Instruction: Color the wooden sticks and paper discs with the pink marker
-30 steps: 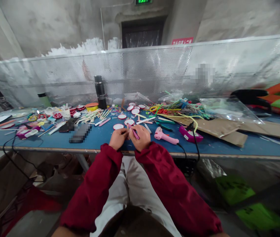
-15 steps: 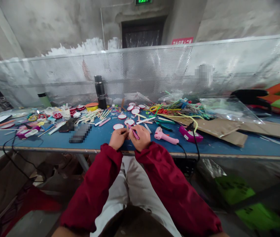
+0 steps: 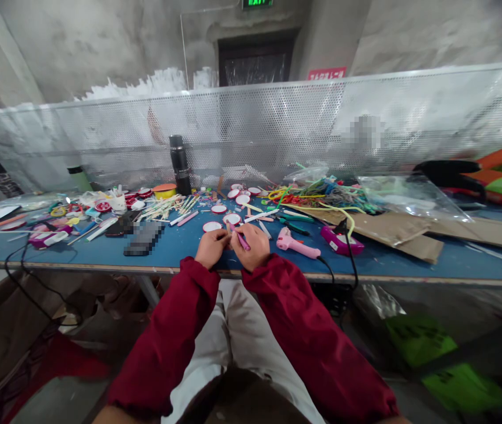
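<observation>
My right hand (image 3: pixel 253 244) is closed around a slim pink-purple pen-like tool (image 3: pixel 243 241), its tip pointing up and left toward my other hand. My left hand (image 3: pixel 212 246) is closed in a pinch close beside it, on something too small to make out. The fingertips of both hands meet or nearly meet over the table's front part. Just beyond them lie white discs with red rims, one disc (image 3: pixel 211 227) behind my left hand and another disc (image 3: pixel 232 218) behind my right. A pink glue gun (image 3: pixel 297 243) rests to the right of my right hand.
A dark phone (image 3: pixel 144 238) lies left of my hands. Pliers (image 3: pixel 295 227), a purple device (image 3: pixel 342 240) with a cable and cardboard (image 3: pixel 392 229) are at the right. A black flask (image 3: pixel 180 165) stands at the back, before a perforated metal screen (image 3: pixel 251 123).
</observation>
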The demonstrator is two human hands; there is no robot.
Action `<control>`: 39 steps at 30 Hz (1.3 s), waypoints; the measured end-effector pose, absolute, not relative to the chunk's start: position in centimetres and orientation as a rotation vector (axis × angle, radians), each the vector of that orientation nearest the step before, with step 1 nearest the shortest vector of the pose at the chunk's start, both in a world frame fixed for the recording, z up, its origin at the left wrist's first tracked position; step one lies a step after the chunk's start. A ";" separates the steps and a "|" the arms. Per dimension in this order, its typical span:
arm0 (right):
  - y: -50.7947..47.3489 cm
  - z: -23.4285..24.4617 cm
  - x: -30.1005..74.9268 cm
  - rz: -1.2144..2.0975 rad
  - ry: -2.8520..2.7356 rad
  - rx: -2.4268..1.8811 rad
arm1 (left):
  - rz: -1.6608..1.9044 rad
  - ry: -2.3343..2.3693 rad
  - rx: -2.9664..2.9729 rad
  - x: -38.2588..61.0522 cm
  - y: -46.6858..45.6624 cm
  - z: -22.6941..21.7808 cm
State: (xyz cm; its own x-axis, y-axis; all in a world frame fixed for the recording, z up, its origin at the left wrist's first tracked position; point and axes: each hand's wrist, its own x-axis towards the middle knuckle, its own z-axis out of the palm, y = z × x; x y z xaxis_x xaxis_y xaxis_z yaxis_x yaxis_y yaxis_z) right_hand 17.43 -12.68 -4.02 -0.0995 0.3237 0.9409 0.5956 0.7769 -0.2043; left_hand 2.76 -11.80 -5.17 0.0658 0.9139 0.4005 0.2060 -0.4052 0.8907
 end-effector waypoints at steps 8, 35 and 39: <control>-12.8 -3.9 17.5 -0.259 -1.720 -0.750 | 1.386 1.152 1.735 2.7 -11.7 -5.2; -12.8 -4.1 17.4 -0.240 -1.723 -0.696 | 1.388 1.126 1.695 2.8 -11.9 -5.0; -12.8 -4.0 17.4 -0.248 -1.738 -0.713 | 1.374 1.155 1.730 2.7 -11.7 -5.1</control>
State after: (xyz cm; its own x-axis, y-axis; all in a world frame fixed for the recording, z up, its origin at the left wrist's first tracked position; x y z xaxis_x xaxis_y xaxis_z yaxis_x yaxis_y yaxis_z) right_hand 17.42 -12.80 -4.02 -0.1316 0.3313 0.9343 0.5792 0.7906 -0.1988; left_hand 2.70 -11.74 -5.13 0.0682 0.9108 0.4071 0.2448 -0.4109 0.8782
